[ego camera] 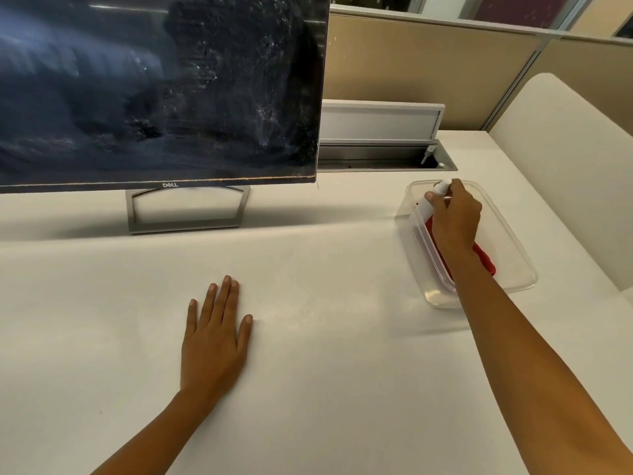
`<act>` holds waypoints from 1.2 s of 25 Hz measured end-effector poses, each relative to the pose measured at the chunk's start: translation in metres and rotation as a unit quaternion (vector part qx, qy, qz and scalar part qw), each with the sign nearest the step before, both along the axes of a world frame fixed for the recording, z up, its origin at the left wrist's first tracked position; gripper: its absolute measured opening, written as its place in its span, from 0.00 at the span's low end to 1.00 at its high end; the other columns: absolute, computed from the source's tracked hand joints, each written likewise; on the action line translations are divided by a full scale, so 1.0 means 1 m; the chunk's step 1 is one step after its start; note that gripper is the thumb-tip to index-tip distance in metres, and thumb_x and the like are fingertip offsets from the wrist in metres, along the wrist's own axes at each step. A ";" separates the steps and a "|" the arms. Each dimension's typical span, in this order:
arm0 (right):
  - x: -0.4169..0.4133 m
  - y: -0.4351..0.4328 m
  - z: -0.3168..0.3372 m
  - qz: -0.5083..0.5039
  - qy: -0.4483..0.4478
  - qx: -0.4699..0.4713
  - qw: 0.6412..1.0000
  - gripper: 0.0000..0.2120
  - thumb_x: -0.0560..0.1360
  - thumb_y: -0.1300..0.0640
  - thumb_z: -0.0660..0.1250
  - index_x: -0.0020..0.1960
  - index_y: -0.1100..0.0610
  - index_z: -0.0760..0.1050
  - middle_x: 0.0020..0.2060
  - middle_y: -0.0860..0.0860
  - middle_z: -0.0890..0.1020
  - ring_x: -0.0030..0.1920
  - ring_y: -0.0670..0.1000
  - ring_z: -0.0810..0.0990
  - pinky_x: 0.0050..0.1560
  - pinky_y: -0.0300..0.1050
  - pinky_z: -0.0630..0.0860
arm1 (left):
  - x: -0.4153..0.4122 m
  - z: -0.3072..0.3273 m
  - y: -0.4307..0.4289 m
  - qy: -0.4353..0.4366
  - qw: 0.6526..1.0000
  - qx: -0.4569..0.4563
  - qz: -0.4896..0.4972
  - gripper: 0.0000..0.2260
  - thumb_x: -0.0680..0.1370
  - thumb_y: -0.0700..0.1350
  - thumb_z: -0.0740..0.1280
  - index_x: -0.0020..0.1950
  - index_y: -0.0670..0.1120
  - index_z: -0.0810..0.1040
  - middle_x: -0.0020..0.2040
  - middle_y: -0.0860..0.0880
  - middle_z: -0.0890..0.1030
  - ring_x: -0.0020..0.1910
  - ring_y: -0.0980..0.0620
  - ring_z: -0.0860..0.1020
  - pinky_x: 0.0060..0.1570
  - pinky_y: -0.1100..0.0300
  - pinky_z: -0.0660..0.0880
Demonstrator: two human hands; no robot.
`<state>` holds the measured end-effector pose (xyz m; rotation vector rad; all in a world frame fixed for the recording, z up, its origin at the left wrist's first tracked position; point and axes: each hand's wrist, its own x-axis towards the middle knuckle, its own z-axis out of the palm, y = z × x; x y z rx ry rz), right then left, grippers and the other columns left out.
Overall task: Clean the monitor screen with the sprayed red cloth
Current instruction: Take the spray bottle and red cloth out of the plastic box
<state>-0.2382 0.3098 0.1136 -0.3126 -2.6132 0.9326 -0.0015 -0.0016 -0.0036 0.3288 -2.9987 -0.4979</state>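
Observation:
A dark monitor screen (154, 87), dusty and speckled, stands on a grey stand (186, 212) at the upper left. To its right sits a clear plastic container (517, 234) holding a red cloth (486, 260), partly hidden under my forearm. My right hand (457, 217) reaches into the container and is closed around a small white spray bottle (436, 197) near its far end. My left hand (214, 334) lies flat on the white table with fingers spread, holding nothing.
The white table (325, 337) stretches across the view. Behind the monitor a raised cable-box lid (380, 120) stands over a recessed slot. A beige partition (428, 66) runs along the back, and a white chair back (561, 159) is at the right.

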 end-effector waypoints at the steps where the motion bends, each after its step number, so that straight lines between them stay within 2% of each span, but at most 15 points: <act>1: 0.002 -0.003 0.006 -0.005 0.029 0.013 0.999 0.19 0.80 0.50 0.63 0.65 0.61 0.73 0.61 0.58 0.80 0.59 0.58 0.80 0.64 0.50 0.74 | 0.000 0.000 0.000 0.001 1.000 0.003 0.001 0.30 0.78 0.60 0.40 0.78 0.49 0.47 0.79 0.52 0.50 0.78 0.53 0.46 0.77 0.49 0.45; 4: 0.012 -0.017 0.025 -0.005 0.149 0.026 0.988 0.20 0.80 0.48 0.63 0.66 0.60 0.72 0.61 0.57 0.80 0.57 0.53 0.80 0.61 0.46 0.77 | 0.000 0.000 0.000 0.000 1.000 0.006 -0.001 0.30 0.78 0.60 0.39 0.78 0.49 0.46 0.79 0.53 0.49 0.78 0.54 0.45 0.77 0.50 0.44; 7: 0.021 -0.036 0.034 0.061 0.221 -0.020 0.973 0.17 0.79 0.51 0.65 0.62 0.62 0.73 0.56 0.57 0.81 0.51 0.48 0.78 0.53 0.39 0.77 | 0.000 -0.001 0.000 0.000 1.000 0.005 -0.001 0.30 0.78 0.60 0.40 0.78 0.50 0.46 0.79 0.53 0.48 0.78 0.54 0.45 0.77 0.50 0.44; 9: 0.025 -0.050 0.028 0.120 0.198 -0.023 0.972 0.14 0.79 0.54 0.65 0.59 0.63 0.74 0.52 0.57 0.81 0.48 0.47 0.76 0.48 0.39 0.76 | 0.001 -0.001 0.000 0.001 1.000 0.003 -0.001 0.30 0.78 0.60 0.40 0.78 0.49 0.45 0.79 0.53 0.48 0.78 0.54 0.45 0.77 0.50 0.44; 11: 0.028 -0.061 0.015 0.157 0.138 -0.006 0.978 0.13 0.80 0.55 0.65 0.58 0.64 0.74 0.52 0.58 0.81 0.47 0.48 0.75 0.47 0.40 0.75 | 0.001 -0.001 0.000 0.002 1.000 0.004 0.000 0.30 0.78 0.60 0.40 0.78 0.49 0.46 0.79 0.53 0.49 0.78 0.54 0.45 0.77 0.50 0.44; 14: 0.032 -0.072 -0.006 0.162 0.073 0.002 0.984 0.14 0.79 0.54 0.66 0.60 0.63 0.74 0.55 0.58 0.81 0.47 0.49 0.77 0.52 0.44 0.77 | 0.000 -0.001 0.000 0.004 1.000 0.010 0.000 0.30 0.78 0.60 0.40 0.78 0.49 0.47 0.79 0.52 0.49 0.78 0.54 0.46 0.77 0.49 0.44; 17: 0.035 -0.077 -0.022 0.167 0.039 0.027 0.985 0.16 0.79 0.53 0.66 0.61 0.63 0.74 0.57 0.58 0.82 0.51 0.56 0.81 0.55 0.41 0.74 | 0.000 -0.001 0.000 0.005 1.000 0.009 0.001 0.30 0.78 0.60 0.41 0.78 0.49 0.47 0.79 0.53 0.50 0.78 0.54 0.46 0.77 0.49 0.45; 19: 0.035 -0.078 -0.029 0.171 0.014 0.031 0.985 0.16 0.79 0.53 0.66 0.61 0.63 0.74 0.57 0.58 0.82 0.53 0.58 0.82 0.58 0.46 0.76 | 0.000 -0.001 -0.001 0.004 1.000 0.008 0.001 0.30 0.78 0.60 0.41 0.78 0.49 0.47 0.79 0.53 0.49 0.78 0.54 0.45 0.77 0.50 0.44; 23: 0.037 -0.081 -0.039 0.175 -0.014 0.023 0.984 0.14 0.79 0.54 0.66 0.60 0.62 0.73 0.58 0.57 0.81 0.54 0.58 0.81 0.59 0.49 0.77 | 0.001 -0.001 -0.001 0.005 1.000 0.010 0.001 0.30 0.79 0.59 0.41 0.78 0.49 0.47 0.79 0.53 0.49 0.78 0.54 0.45 0.77 0.49 0.45; 30: 0.045 -0.081 -0.046 0.166 -0.031 -0.021 0.985 0.17 0.80 0.53 0.64 0.65 0.60 0.70 0.63 0.56 0.78 0.59 0.57 0.79 0.61 0.50 0.76 | 0.000 -0.001 -0.001 0.008 1.000 0.012 0.000 0.30 0.79 0.60 0.40 0.78 0.49 0.47 0.79 0.52 0.50 0.78 0.54 0.46 0.77 0.50 0.44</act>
